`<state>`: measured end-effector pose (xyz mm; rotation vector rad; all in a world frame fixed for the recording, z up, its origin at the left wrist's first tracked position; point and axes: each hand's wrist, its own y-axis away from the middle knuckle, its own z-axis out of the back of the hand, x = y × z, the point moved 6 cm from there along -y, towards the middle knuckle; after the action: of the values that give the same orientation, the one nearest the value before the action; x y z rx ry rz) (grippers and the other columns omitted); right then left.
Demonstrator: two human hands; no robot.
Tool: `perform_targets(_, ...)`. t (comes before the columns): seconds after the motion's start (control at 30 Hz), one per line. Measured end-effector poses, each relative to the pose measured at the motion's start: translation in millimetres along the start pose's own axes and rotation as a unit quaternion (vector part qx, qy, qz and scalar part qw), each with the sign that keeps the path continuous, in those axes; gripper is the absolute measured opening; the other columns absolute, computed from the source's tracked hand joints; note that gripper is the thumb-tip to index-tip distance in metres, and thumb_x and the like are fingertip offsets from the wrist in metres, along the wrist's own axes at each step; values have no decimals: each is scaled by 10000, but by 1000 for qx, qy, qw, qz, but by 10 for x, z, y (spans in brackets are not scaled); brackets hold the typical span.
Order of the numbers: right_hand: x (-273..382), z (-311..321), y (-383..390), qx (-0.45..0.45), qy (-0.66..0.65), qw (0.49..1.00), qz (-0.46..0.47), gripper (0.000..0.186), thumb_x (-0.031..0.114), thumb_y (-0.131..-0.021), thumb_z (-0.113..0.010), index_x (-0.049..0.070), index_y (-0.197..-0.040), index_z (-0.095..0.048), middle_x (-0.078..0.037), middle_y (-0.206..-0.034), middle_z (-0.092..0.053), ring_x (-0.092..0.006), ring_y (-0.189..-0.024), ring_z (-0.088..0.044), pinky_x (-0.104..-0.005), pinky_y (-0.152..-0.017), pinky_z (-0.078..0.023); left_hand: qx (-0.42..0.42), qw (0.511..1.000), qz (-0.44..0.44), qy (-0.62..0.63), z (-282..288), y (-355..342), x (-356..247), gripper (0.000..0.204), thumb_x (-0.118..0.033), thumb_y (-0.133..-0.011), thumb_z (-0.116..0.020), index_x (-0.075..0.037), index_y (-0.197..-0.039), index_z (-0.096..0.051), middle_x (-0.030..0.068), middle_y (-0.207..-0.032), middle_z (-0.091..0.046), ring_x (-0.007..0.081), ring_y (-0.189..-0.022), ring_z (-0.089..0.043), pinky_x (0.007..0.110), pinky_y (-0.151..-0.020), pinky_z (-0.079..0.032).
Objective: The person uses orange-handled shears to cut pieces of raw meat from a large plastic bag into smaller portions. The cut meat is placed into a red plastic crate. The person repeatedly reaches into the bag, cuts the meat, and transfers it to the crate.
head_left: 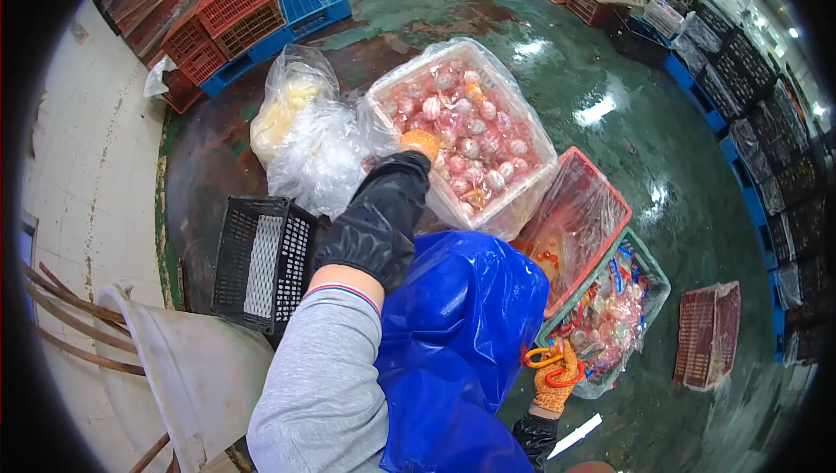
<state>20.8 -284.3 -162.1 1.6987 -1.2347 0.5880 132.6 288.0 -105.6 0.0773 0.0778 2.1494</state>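
My left hand, in an orange glove with a black sleeve cover, reaches to the near left side of a white crate. Clear plastic lines that crate, and many round pink-and-white pieces in clear wrap fill it. The fingers are hidden, so whether they grip anything does not show. Low on the right, my right hand, also in an orange glove, is closed on scissors with yellow and red handles. The blades point over a green crate holding similar wrapped pieces and blue-and-red wrappers.
A red crate lined with plastic stands between the white and green ones. Left are clear plastic bags, a black crate and a large white tub. A reddish crate stands right. Stacked crates line the back.
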Motion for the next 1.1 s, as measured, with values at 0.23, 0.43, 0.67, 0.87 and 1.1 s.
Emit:
perform_targets(0.23,459,-165,340,13,273,945,181,225,21,-857,-490,3,-1076,-539,-101,-836,-571,-151,-734,-545,-259,-637,-471,76,940,-316,-99,-48,-87,-32,228,-215,-791,-498,-56,-826,-658,133,-833,-647,284,-799,-622,373,-719,-489)
perform_targets(0.43,160,52,183,-1,146,983,113,303,-19,-837,-493,11,-1138,-500,-100,-875,-565,-151,-731,-548,-251,-651,-479,30,691,-210,691,176,-90,287,96,-93,-801,-565,-50,-880,-599,85,-811,-584,220,-731,-560,317,-634,-471)
perform_targets(0.67,292,-740,305,107,253,953,126,343,82,-888,-451,64,-1231,-447,-122,-1006,-577,-159,-836,-566,-234,-685,-472,13,650,-50,758,-70,171,329,174,-190,-799,-566,-22,-818,-604,22,-700,-585,130,-606,-519,275,-567,-435)
perform_targets(0.87,343,-1112,488,100,295,939,146,333,84,-889,-464,58,-1220,-461,-110,-969,-574,-145,-802,-563,-225,-673,-470,-236,835,-47,496,507,388,214,475,-399,-705,-651,-8,-965,-585,183,-907,-595,305,-845,-571,394,-763,-440)
perform_targets(1.1,303,-1172,534,87,320,937,107,350,55,-861,-508,58,-1209,-467,-125,-985,-581,-157,-846,-574,-234,-696,-480,-64,961,-67,261,462,518,-205,775,-621,-675,-570,5,-1127,-510,227,-1073,-562,338,-1038,-525,435,-895,-373)
